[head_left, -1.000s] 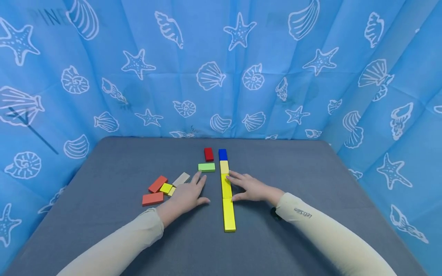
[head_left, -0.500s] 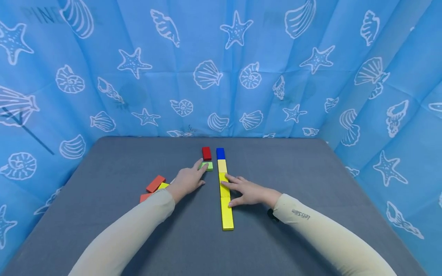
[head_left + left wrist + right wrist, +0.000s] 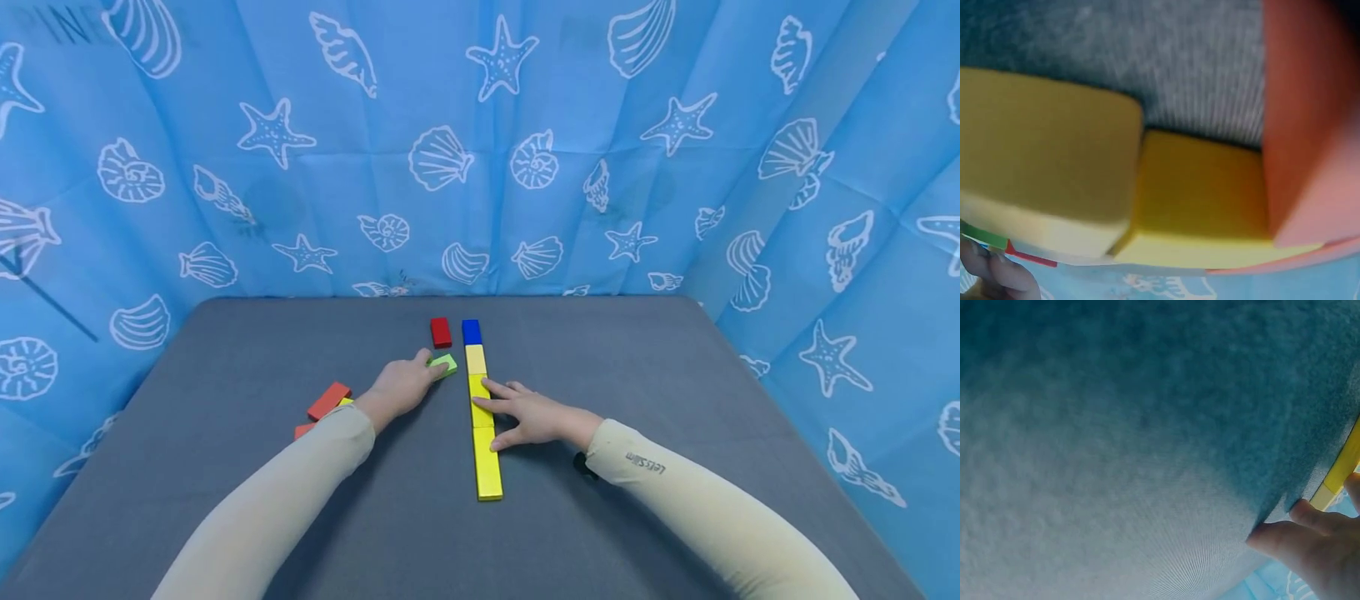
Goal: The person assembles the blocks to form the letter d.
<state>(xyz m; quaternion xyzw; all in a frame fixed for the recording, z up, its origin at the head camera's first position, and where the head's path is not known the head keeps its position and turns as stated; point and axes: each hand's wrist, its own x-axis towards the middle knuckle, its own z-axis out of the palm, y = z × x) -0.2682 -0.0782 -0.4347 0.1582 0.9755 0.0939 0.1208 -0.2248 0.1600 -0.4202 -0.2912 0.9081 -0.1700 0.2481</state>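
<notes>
In the head view my left hand pinches a light green block between thumb and fingers; the block sits slightly turned. The left wrist view shows those fingertips at the green block. My right hand lies with spread fingers over the row's two long yellow blocks, fingertips on the upper yellow block and thumb at the lower yellow block. Beyond them, in line, come a pale yellow block and a blue block. A red block lies just behind the green one.
Left of my left forearm lie an orange-red block and another orange-red block, partly covered by the sleeve. A small yellow block and a pale block fill the left wrist view. A blue shell-patterned curtain hangs behind the grey table.
My left hand has reached forward and taken hold of the green block, which has turned slightly. My right hand's fingers have moved further over the yellow blocks. The whole head view has shifted a little.
</notes>
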